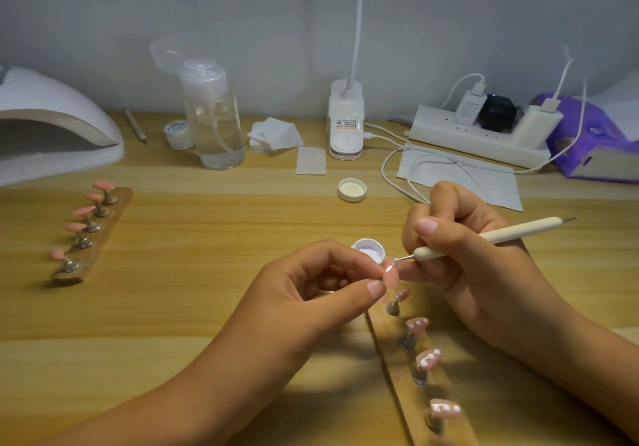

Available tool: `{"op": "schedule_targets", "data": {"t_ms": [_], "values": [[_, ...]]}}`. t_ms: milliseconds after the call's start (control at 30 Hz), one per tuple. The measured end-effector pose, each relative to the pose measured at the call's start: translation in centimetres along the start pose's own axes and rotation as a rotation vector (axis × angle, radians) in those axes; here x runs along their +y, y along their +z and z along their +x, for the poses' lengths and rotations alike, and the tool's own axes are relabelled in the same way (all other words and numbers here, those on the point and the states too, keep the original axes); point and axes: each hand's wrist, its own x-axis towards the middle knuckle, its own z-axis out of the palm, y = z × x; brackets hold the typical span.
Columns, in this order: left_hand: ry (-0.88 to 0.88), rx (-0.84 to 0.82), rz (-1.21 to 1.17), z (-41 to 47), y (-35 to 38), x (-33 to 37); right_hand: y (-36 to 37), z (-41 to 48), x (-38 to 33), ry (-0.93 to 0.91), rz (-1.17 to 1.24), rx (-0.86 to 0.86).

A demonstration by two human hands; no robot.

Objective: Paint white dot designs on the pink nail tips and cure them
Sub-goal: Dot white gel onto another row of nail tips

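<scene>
Your left hand (311, 293) pinches a pink nail tip (391, 275) near the tabletop's (207, 272) front edge. Your right hand (460, 238) grips the dotting pen (511, 231), point at the tip. Likely light and slick: hold its sides, clear of wet paint.

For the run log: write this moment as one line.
left hand: pinches nail tip | right hand: holds dotting pen | rack: four dotted tips

bare wood (214, 238) centre, nail stand (91, 234) left
</scene>
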Motion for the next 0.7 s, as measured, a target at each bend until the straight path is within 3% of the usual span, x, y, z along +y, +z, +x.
{"op": "schedule_targets", "data": {"t_ms": [700], "values": [[-0.005,-0.001,0.013,0.00,-0.11,-0.17,-0.14,0.07,0.19,-0.007,-0.017,-0.017]]}}
